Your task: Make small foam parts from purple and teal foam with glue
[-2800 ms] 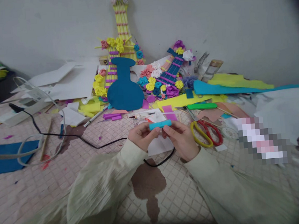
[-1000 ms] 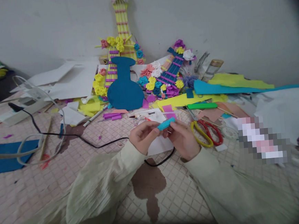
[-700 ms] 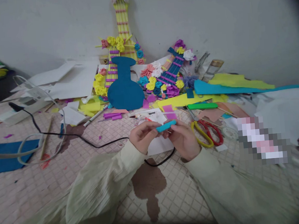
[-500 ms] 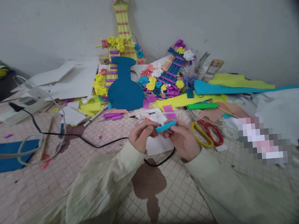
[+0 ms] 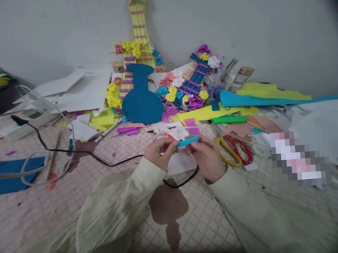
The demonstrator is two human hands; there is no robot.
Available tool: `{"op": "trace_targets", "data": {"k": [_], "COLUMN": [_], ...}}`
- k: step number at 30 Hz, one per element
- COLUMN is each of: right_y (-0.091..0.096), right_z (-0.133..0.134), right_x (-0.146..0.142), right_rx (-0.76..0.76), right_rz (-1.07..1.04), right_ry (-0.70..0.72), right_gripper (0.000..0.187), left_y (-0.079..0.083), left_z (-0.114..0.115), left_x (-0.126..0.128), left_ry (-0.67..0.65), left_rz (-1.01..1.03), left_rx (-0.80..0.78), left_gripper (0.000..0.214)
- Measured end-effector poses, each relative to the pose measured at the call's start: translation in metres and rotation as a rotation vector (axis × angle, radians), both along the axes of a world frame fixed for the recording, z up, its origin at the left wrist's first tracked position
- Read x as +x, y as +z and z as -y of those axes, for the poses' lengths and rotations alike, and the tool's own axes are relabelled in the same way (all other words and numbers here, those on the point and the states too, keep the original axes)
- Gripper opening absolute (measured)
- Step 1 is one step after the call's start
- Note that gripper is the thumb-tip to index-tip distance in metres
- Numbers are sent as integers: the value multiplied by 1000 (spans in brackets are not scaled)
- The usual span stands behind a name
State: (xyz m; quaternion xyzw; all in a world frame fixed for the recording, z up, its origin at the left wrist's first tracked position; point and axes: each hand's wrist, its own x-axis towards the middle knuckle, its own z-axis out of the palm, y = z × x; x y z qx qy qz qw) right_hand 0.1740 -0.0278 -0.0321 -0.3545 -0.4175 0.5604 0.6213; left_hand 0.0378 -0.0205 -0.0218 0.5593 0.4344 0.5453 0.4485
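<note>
A small bright-blue strip, apparently rolled or folded paper [image 5: 188, 141], is held level between my two hands above the table. My left hand [image 5: 160, 152] pinches its left end between thumb and fingers. The right end is gripped by my right hand [image 5: 209, 156], its thumb along the near side. Beneath the hands lies a white sheet [image 5: 180, 165]. Behind them stands a dark blue guitar-shaped cutout [image 5: 143, 107], leaning against decorated yellow guitar shapes [image 5: 139, 23] with paper flowers.
Scissors with yellow and red handles [image 5: 241, 150] lie right of my hands, near a green cutter [image 5: 229, 119] and a tape roll [image 5: 260, 150]. A black cable [image 5: 101, 157] runs across the patterned tablecloth from a white power strip [image 5: 25, 124]. Purple paper rolls [image 5: 127, 130] lie behind.
The blue strip looks narrower and has tilted a little flatter. My left fingers have shifted slightly on its left end; my right hand stays almost in place.
</note>
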Motion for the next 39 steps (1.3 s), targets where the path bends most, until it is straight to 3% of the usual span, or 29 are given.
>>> {"op": "trace_targets", "data": {"k": [8, 13, 17, 24, 39], "right_y": [2, -2, -5, -7, -8], "right_z": [-1, 0, 0, 0, -1], "right_x": [0, 0, 0, 0, -3], "right_rx": [-20, -17, 16, 19, 20], "right_rz": [-18, 68, 104, 128, 175], "right_ry": [-33, 18, 54, 38, -25], "right_gripper": [9, 11, 12, 13, 14], "left_y": [0, -10, -18, -6, -17], "left_z": [-3, -2, -4, -1, -7], "left_x": [-4, 0, 2, 2, 1], "left_ry": [-82, -118, -70, -87, -126], "left_rz": [10, -89, -50, 108, 67], "left_rx": [-13, 26, 16, -72, -25], "left_gripper": [32, 34, 30, 21, 23]}}
